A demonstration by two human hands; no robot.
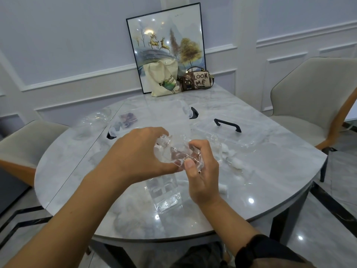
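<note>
Clear faceted plastic piece (173, 153), glossy and angular, gripped by left hand (135, 151) and right hand (202, 171)

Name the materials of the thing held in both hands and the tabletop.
The clear item, held by left hand and right hand: likely thin glossy transparent plastic; it looks creased and fingers show through. The tabletop: polished marble or marble-look slab; grey veining, sharp lamp reflections.
</note>
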